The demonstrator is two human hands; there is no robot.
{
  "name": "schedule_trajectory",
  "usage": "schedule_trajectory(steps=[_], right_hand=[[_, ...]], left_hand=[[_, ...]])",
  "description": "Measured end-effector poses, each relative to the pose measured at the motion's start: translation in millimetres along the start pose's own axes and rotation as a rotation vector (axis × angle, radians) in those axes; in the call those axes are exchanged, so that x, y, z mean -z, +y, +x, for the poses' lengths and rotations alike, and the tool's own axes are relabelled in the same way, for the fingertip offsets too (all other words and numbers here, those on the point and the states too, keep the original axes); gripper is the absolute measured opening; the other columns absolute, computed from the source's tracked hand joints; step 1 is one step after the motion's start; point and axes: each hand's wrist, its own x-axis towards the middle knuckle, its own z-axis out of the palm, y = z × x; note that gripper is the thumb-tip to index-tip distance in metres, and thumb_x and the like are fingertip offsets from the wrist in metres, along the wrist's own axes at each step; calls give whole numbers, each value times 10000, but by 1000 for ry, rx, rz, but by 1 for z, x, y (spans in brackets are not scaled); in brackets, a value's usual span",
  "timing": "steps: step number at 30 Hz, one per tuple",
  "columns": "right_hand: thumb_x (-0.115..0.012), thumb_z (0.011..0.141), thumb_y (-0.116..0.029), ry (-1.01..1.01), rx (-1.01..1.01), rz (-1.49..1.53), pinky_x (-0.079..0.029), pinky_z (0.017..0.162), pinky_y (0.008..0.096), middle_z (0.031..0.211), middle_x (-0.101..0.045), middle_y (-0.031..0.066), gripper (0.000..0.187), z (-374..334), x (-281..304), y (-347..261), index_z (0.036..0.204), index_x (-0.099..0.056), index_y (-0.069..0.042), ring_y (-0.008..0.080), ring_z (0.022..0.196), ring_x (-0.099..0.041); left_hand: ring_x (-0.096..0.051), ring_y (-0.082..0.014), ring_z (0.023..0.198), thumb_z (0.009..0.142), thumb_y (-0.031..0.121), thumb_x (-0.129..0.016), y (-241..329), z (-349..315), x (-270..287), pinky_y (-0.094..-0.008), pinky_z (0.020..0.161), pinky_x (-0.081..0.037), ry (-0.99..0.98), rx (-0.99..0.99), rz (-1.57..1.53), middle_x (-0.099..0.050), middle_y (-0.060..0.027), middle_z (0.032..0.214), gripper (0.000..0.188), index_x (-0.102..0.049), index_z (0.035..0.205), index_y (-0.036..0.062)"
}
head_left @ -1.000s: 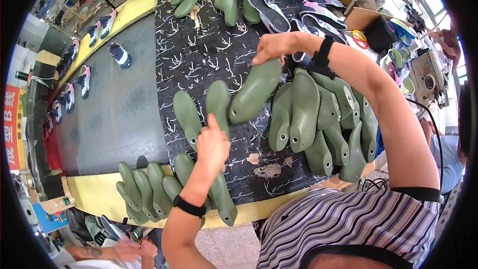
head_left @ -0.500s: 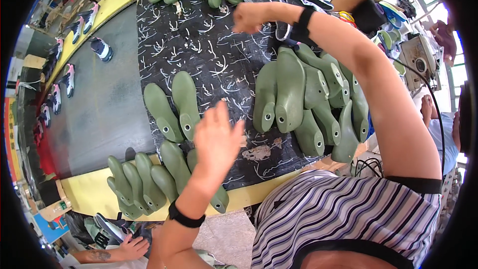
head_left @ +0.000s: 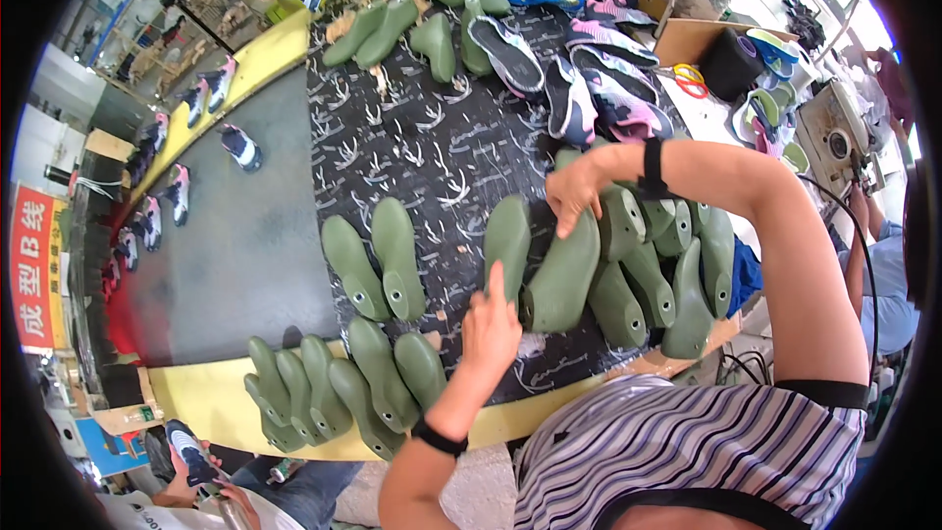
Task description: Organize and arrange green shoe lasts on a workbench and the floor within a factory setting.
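Observation:
Close to my left hand [head_left: 491, 334], a green shoe last [head_left: 507, 231] lies sole up; the index finger runs along its sole and the other fingers curl at the heel end. Beside it, my right hand [head_left: 576, 191] grips the toe end of a second green shoe last [head_left: 563, 280], which is tilted. More green lasts [head_left: 623, 299] stand grouped to the right of that one. A separate pair of lasts [head_left: 395, 250] sits to the left of my left hand.
Several green lasts [head_left: 368, 373] line the yellow near edge. Pink and dark shoe uppers [head_left: 618, 103] and more lasts [head_left: 432, 44] lie at the far side. Shoes stand on the grey surface [head_left: 235, 265] at left. Co-workers are at the far left, near left and right.
My right hand has come back from the far side onto a last in the right group. My left hand has moved right to the neighbouring last, which has shifted left. The view has shifted too.

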Motion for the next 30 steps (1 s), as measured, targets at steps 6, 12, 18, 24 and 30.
schedule_trajectory(steps=[6, 12, 18, 24, 30], right_hand=[[-638, 778, -201, 458, 105, 239, -539, 520, 302, 820, -617, 76, 266, -54, 16, -29, 962, -642, -9, 179, 715, -614], [-589, 876, -195, 1185, 596, 137, -562, 670, 345, 1027, -588, 125, 328, -37, 137, 39, 1120, -544, 20, 235, 804, -638], [-543, 914, -252, 1176, 186, 426, -567, 609, 296, 866, -655, 140, 323, -48, 134, 1, 1015, -585, 52, 199, 716, -670], [-577, 859, -288, 832, -200, -202, -521, 534, 355, 644, -627, 118, 330, -86, 21, 35, 806, -610, 37, 202, 606, -654], [-655, 743, -351, 636, -375, -226, -563, 591, 400, 940, -663, 224, 513, -78, -39, 86, 944, -634, 121, 318, 848, -666]], left_hand=[[-573, -488, 752, 817, 91, -603, -35, -72, 28, -541, 703, -448, 19, 280, 9, -570, -307, 899, 712, -232, 1424, 64], [-564, -496, 738, 826, 72, -588, -16, -64, 24, -520, 692, -455, -68, 307, 97, -552, -326, 862, 722, -193, 1430, 49], [-594, -435, 719, 860, 120, -573, -29, -62, 27, -486, 662, -481, -31, 353, 179, -545, -277, 893, 692, -187, 1433, 73], [-508, -395, 1028, 775, 141, -685, 5, -63, 23, -468, 875, -392, 250, -3, 261, -512, -234, 1111, 637, -390, 1319, -8], [-472, -415, 1149, 802, 292, -684, 84, 12, -8, -449, 974, -379, 104, -324, -318, -484, -259, 1233, 675, -397, 1331, -13]])
